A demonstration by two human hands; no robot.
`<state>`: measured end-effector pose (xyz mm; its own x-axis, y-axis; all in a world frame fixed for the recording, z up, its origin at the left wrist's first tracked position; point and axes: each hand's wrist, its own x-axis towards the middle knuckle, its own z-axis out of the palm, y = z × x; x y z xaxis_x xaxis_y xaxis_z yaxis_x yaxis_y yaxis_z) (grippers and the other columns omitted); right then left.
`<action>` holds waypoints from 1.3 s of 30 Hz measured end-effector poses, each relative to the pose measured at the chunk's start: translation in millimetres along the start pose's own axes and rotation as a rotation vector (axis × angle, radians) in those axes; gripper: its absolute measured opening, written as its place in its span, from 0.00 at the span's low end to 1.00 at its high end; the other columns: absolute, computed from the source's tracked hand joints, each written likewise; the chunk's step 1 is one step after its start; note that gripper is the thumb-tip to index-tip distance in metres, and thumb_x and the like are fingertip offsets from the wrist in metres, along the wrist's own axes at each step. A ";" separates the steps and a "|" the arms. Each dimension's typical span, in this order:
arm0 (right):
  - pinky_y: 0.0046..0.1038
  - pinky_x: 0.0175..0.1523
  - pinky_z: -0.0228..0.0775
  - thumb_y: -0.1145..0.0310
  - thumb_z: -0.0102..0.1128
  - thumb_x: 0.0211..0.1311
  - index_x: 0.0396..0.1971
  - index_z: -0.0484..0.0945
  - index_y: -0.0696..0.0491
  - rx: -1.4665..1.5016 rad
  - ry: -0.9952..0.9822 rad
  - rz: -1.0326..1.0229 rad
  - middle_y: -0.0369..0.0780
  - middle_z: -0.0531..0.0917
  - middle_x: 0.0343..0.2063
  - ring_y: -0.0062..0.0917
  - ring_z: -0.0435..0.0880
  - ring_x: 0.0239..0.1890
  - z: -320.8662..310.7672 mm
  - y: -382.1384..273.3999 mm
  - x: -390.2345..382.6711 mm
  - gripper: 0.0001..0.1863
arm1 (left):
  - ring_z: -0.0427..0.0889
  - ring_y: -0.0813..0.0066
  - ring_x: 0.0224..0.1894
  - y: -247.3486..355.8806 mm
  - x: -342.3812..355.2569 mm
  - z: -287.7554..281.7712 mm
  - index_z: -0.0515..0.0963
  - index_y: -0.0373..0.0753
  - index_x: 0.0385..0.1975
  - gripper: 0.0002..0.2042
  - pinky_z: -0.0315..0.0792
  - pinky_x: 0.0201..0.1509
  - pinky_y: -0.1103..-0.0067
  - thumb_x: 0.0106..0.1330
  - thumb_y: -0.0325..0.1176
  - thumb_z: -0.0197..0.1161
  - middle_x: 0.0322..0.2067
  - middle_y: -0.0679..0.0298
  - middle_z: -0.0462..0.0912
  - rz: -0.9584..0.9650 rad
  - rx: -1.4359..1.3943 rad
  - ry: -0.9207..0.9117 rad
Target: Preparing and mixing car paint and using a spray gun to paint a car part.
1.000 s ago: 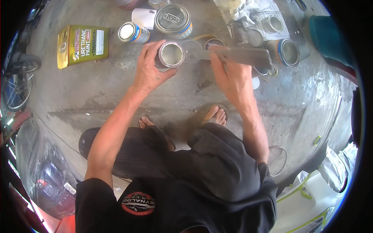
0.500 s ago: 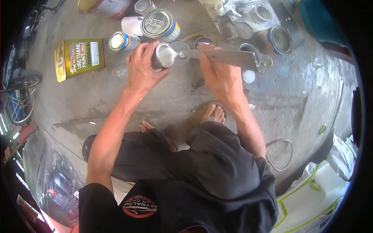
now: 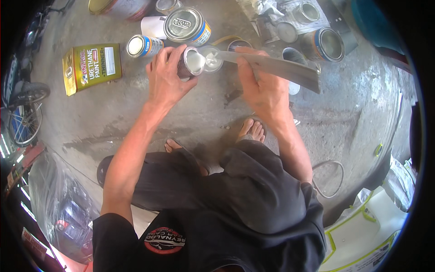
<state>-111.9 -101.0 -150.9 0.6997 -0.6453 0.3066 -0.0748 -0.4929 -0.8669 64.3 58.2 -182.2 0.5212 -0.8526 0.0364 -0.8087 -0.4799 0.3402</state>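
My left hand (image 3: 166, 76) is wrapped round a small can (image 3: 183, 68), tipped to the right, with pale whitish paint (image 3: 195, 62) at its mouth. Just beyond the lip is a clear cup (image 3: 218, 62) with a pale, shiny content. My right hand (image 3: 268, 86) grips a long flat metal strip (image 3: 285, 69), slanting down to the right. Its left end is over the cup, close to the can's mouth. Whether the strip touches the paint I cannot tell.
On the concrete floor (image 3: 113, 111) stand a gold-green thinner tin (image 3: 93, 68), a small white-topped can (image 3: 137, 46), a large lidded can (image 3: 183, 25) and an open can (image 3: 330, 44). A bicycle wheel (image 3: 25, 122) is at far left. A thin hose (image 3: 340, 177) curls at right.
The right hand and the metal strip have shifted right, and the strip's right end has dropped lower. The can has moved slightly right in my left hand.
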 end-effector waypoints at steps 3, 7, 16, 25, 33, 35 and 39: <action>0.27 0.36 0.74 0.73 0.61 0.67 0.45 0.83 0.57 -0.038 0.006 0.007 0.43 0.87 0.35 0.28 0.84 0.31 0.8 0.8 -1.4 0.10 | 0.71 0.60 0.57 0.4 0.2 -1.7 0.72 0.50 0.59 0.38 0.61 0.58 0.60 0.42 0.36 0.79 0.51 0.62 0.71 -0.017 -0.015 -0.030; 0.27 0.37 0.74 0.72 0.61 0.67 0.45 0.83 0.57 -0.043 -0.003 0.016 0.43 0.87 0.35 0.27 0.85 0.31 2.8 2.0 -2.3 0.10 | 0.74 0.63 0.55 1.3 -0.2 0.5 0.74 0.49 0.58 0.37 0.66 0.51 0.63 0.41 0.35 0.80 0.48 0.65 0.74 0.009 0.031 0.021; 0.26 0.35 0.74 0.72 0.60 0.67 0.45 0.84 0.56 -0.038 0.008 -0.005 0.43 0.87 0.32 0.24 0.84 0.29 5.0 2.1 -2.6 0.10 | 0.71 0.60 0.57 -3.8 -3.9 4.6 0.73 0.51 0.59 0.37 0.61 0.59 0.59 0.42 0.37 0.79 0.50 0.62 0.72 -0.041 -0.043 -0.005; 0.30 0.35 0.75 0.78 0.63 0.62 0.41 0.83 0.58 0.034 0.084 0.117 0.44 0.86 0.29 0.31 0.86 0.29 2.6 5.2 -3.5 0.08 | 0.78 0.62 0.55 -7.3 -8.9 5.9 0.72 0.37 0.59 0.37 0.73 0.59 0.69 0.45 0.35 0.80 0.52 0.57 0.77 -0.097 -0.315 0.103; 0.28 0.34 0.74 0.77 0.62 0.63 0.42 0.83 0.58 -0.015 0.103 0.128 0.43 0.86 0.28 0.28 0.85 0.28 0.0 -3.8 -5.3 0.09 | 0.78 0.69 0.55 -8.1 -18.7 5.9 0.72 0.35 0.58 0.36 0.72 0.58 0.73 0.48 0.35 0.80 0.53 0.58 0.77 -0.127 -0.485 0.135; 0.28 0.34 0.74 0.77 0.62 0.63 0.42 0.83 0.58 0.004 0.102 0.127 0.42 0.86 0.28 0.27 0.85 0.28 2.6 1.6 -6.5 0.09 | 0.78 0.68 0.56 -6.7 -20.9 4.6 0.71 0.35 0.59 0.37 0.72 0.59 0.72 0.48 0.35 0.81 0.54 0.57 0.77 -0.105 -0.511 0.128; 0.26 0.34 0.76 0.76 0.60 0.65 0.42 0.83 0.59 -0.062 0.061 0.153 0.43 0.86 0.28 0.26 0.86 0.28 -3.3 -4.8 -4.0 0.09 | 0.77 0.63 0.55 -9.0 -28.4 6.2 0.69 0.36 0.59 0.38 0.72 0.60 0.67 0.47 0.35 0.80 0.54 0.56 0.76 -0.135 -0.530 0.159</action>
<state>-116.7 -97.9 -146.7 0.6326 -0.7487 0.1980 -0.2217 -0.4200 -0.8800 55.1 85.4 -192.1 0.6784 -0.7295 0.0874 -0.5064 -0.3781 0.7750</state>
